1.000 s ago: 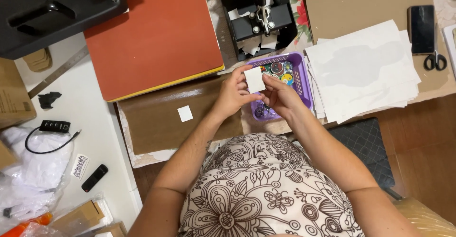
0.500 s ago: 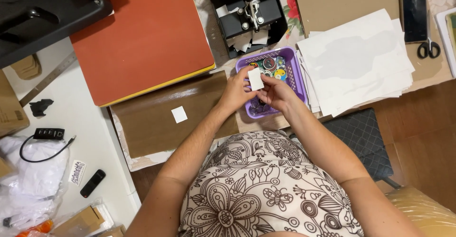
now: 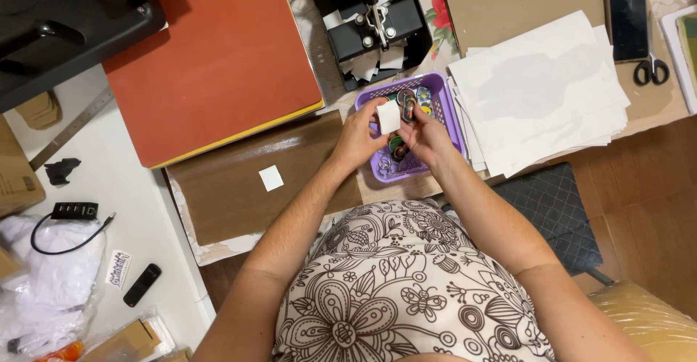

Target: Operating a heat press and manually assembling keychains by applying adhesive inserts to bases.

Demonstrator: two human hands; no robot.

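Basket: a purple basket (image 3: 444, 108) is sitting on the table, holding small round colourful pieces, possibly badges.
Left hand (image 3: 357, 138): pinching a small white square (image 3: 388, 116) just above the basket.
Right hand (image 3: 428, 135): fingers closing on the square's other edge, over the basket.
Beside basket: white paper sheets (image 3: 541, 93) are lying.

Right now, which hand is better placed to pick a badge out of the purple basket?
Probably the right hand: it hovers directly over the purple basket and its round badges. The left hand sits at the basket's left edge and pinches the small white square, so it seems occupied.
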